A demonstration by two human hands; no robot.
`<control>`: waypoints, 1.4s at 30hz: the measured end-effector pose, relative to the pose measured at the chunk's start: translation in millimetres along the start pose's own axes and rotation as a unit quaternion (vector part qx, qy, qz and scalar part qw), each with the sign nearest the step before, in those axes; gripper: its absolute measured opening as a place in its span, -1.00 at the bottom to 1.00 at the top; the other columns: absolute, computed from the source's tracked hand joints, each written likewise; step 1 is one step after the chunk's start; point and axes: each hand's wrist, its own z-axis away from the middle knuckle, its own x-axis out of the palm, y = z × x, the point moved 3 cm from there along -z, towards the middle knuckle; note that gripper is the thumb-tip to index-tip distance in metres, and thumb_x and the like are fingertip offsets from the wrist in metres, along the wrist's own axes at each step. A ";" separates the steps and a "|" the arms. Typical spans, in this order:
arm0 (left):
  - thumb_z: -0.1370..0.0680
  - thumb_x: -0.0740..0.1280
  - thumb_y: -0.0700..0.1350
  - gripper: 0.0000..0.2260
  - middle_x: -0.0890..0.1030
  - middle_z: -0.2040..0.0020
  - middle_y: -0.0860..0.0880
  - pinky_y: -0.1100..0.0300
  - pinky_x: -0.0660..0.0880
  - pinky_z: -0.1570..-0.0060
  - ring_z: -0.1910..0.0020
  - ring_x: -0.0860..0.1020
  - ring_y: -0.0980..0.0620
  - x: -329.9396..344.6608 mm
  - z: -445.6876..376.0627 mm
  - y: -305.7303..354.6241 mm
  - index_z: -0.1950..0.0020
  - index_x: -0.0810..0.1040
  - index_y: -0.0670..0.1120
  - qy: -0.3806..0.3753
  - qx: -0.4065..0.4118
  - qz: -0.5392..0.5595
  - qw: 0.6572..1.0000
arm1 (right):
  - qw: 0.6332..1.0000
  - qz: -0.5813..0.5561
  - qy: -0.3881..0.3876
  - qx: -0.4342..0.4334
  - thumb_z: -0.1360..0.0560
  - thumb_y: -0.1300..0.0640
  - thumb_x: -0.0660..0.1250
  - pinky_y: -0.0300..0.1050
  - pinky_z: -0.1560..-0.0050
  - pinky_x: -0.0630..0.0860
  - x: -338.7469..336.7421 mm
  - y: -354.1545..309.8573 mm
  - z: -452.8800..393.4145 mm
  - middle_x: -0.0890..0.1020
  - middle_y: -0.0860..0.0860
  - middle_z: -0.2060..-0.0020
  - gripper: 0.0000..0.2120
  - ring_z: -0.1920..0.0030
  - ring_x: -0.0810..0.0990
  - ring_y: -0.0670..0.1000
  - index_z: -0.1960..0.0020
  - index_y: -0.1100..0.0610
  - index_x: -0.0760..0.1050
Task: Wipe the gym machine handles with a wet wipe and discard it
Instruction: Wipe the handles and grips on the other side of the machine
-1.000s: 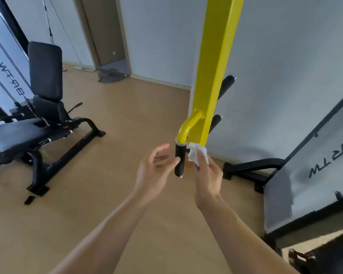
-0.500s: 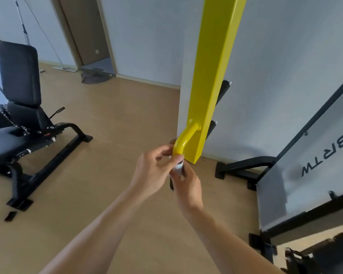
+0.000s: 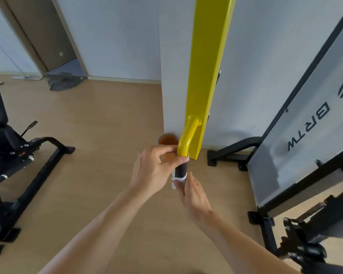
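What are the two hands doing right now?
Left hand: closed, pinching the top of the black handle grip.
Right hand: closed on the wet wipe, wrapped around the grip's lower end.

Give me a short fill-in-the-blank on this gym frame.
1. The post carrying the handle is painted ____.
2. The grip on the handle is coloured ____.
3. The white wipe wraps the grip's ____ end.
4. The left hand pinches the grip's ____ end; the right hand holds the wipe.

Missing: yellow; black; lower; upper
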 end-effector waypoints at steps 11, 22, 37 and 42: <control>-0.41 0.51 0.19 -0.80 0.69 0.04 0.16 0.01 0.53 -0.01 0.01 0.61 0.16 -4.6 -13.6 -3.3 0.02 0.71 0.18 -0.043 0.067 -0.010 0.997 | 0.999 0.009 0.019 0.038 -0.63 -0.08 0.18 -0.04 0.17 0.35 11.9 4.5 -3.7 0.52 -0.10 0.20 -0.84 0.08 0.58 0.14 -0.04 -0.01 0.27; -0.43 0.49 0.18 -0.79 0.68 0.02 0.11 0.06 0.50 0.07 0.01 0.55 0.14 -7.8 -12.4 -2.2 -0.01 0.72 0.16 -0.024 0.092 -0.035 0.995 | 0.999 0.016 -0.007 0.042 -0.63 -0.11 0.16 0.01 0.12 0.46 25.9 16.3 -2.5 0.58 -0.01 0.13 -0.76 0.09 0.57 0.12 -0.15 0.03 0.31; -0.45 0.46 0.19 -0.75 0.69 0.05 0.12 0.02 0.51 0.11 0.03 0.58 0.12 -5.3 -10.8 -7.9 -0.02 0.73 0.10 -0.003 0.122 -0.050 0.991 | 0.990 -0.102 0.074 -0.067 -0.61 -0.01 0.18 -0.09 0.33 0.42 -11.8 -24.8 -20.7 0.56 -0.09 0.27 -0.87 0.29 0.53 -0.01 -0.15 -0.09 0.31; -0.47 0.46 0.16 -0.80 0.68 0.08 0.09 0.06 0.47 0.11 0.04 0.56 0.11 -1.3 -7.6 -7.9 0.00 0.73 0.11 -0.001 0.119 -0.034 0.992 | 1.000 0.008 0.017 -0.007 -0.61 -0.14 0.15 0.04 0.22 0.46 11.6 3.5 -12.5 0.56 0.02 0.21 -0.76 0.19 0.58 0.15 -0.12 0.01 0.26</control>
